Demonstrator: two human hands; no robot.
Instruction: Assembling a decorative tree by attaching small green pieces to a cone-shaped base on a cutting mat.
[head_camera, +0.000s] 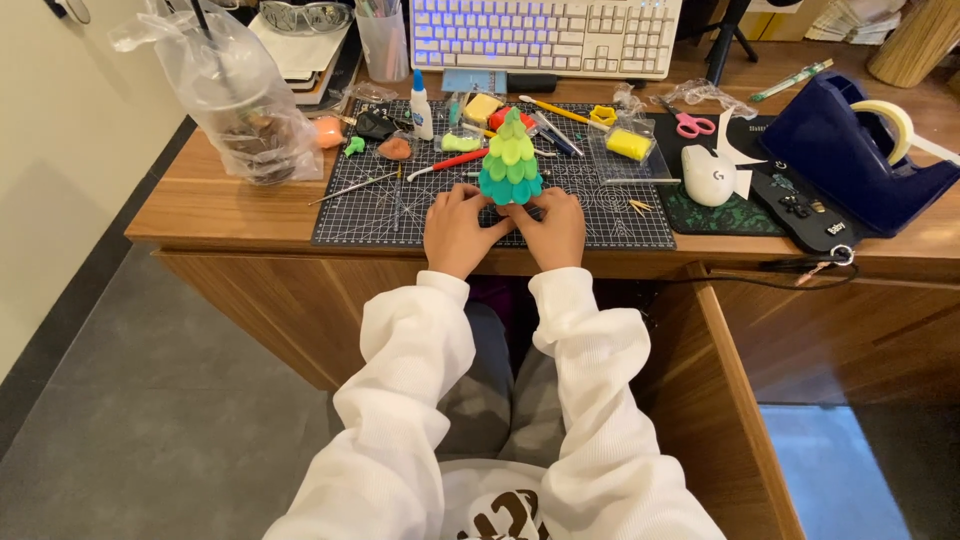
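Green-and-teal clay tree (511, 160) stands near the cutting mat's (640, 225) front edge, both hands cupping its base: left hand (458, 226) at seven o'clock, right hand (553, 226) at five, fingers curled against it. Bare mat lies at three o'clock. Glue bottle (421, 106), yellow clay (629, 144) and tools crowd twelve. Fingertips are hidden.

Clay tree (511, 160) base — behind fingertips (515, 208)
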